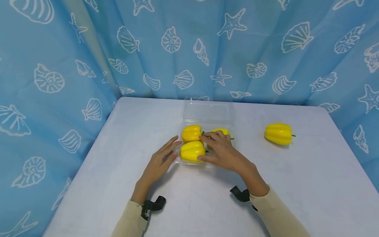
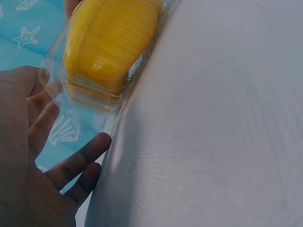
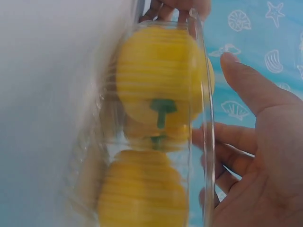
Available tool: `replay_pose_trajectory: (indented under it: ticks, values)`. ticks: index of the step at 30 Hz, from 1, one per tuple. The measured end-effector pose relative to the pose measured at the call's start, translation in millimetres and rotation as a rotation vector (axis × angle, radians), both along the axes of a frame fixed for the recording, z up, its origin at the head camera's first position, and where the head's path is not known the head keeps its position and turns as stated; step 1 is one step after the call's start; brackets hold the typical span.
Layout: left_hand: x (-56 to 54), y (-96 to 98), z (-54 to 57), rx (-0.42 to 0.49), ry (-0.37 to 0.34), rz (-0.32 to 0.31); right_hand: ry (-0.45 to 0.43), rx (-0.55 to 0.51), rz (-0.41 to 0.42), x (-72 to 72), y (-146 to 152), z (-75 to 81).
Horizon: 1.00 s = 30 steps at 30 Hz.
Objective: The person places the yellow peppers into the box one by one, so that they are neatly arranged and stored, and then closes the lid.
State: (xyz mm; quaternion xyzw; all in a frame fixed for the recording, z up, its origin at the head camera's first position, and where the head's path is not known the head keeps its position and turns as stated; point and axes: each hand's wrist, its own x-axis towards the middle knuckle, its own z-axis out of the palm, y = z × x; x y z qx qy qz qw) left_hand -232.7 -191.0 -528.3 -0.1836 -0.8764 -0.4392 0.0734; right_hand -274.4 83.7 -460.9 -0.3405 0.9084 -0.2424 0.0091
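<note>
In the head view, a clear plastic clamshell box (image 1: 177,161) stands on the table with its lid (image 1: 208,112) folded back. Two yellow bell peppers, one at the back left (image 1: 191,133) and one at the front left (image 1: 192,151), lie in it with stems to the right. A third bell pepper (image 1: 222,131) is at the back right, partly hidden. My right hand (image 1: 220,149) is over the box, its fingers spread and fingertips at the right ends of the left peppers. My left hand (image 1: 160,163) has loosely extended fingers at the box's left rim.
Another yellow bell pepper (image 1: 278,134) lies on the white tabletop (image 1: 311,177) to the right of the box. A blue curtain (image 1: 183,49) with white seashells hangs behind and along the sides. Each wrist wears a black camera mount (image 1: 154,204).
</note>
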Motion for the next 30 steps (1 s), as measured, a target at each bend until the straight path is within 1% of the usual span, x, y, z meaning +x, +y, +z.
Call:
replay_pose_trajectory:
  ticks: [6,9,15,20,23,27,30]
  values:
    - [-1.0,0.3,0.8,-0.009,0.004,0.004,0.023,-0.044,-0.002,-7.0,13.7,7.8]
    - [-2.2,0.5,0.7,-0.019,0.001,0.011,0.032,-0.069,-0.031,-11.8,24.3,11.8]
    - [-0.6,0.6,-1.2,0.003,0.015,-0.006,0.07,-0.093,-0.099,-17.8,47.4,14.3]
    - [-0.2,0.7,-1.6,-0.008,0.012,0.001,0.083,-0.1,-0.144,-22.6,63.2,15.5]
    - [-0.2,0.4,-2.2,-0.01,0.016,-0.001,0.079,-0.086,-0.17,-23.9,70.2,16.3]
    - [0.2,-0.1,-2.9,0.001,0.032,-0.008,0.071,-0.066,-0.188,-25.4,78.0,18.2]
    - [0.3,0.1,-3.2,0.001,0.028,-0.011,0.087,-0.076,-0.199,-26.5,86.6,20.0]
